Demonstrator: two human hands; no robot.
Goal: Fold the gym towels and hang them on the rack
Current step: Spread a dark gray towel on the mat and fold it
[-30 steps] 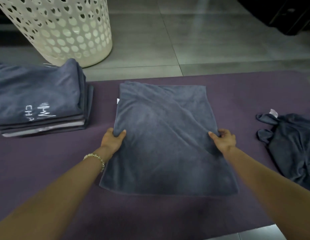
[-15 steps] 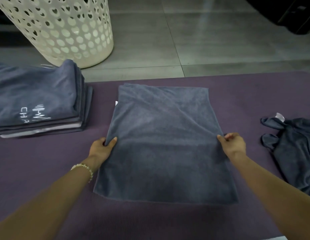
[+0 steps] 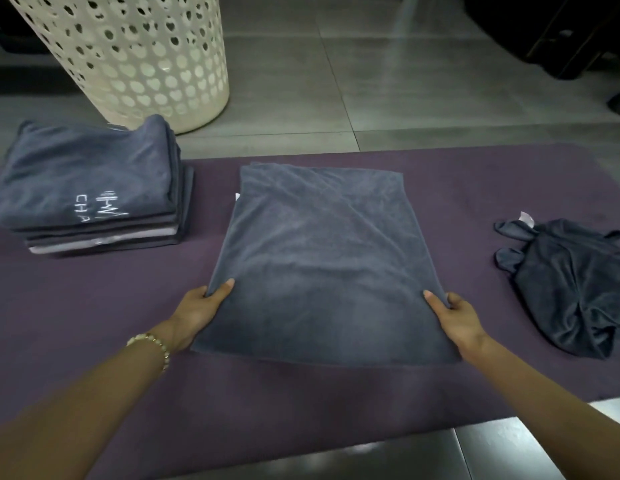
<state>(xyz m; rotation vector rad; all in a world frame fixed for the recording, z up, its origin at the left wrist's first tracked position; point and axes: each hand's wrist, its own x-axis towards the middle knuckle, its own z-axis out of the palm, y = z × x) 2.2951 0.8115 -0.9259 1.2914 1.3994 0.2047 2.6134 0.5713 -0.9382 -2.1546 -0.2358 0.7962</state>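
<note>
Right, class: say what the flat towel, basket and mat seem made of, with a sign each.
Towel: soft matte grey microfibre, probably; fuzzy nap, soft creases. Basket: cream moulded plastic, likely; rigid wall of heart holes. Mat: purple foam or rubber; dull, finely textured.

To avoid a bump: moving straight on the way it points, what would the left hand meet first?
Probably only the flat towel whose side edge the left hand grips; beyond it, just purple mat.
</note>
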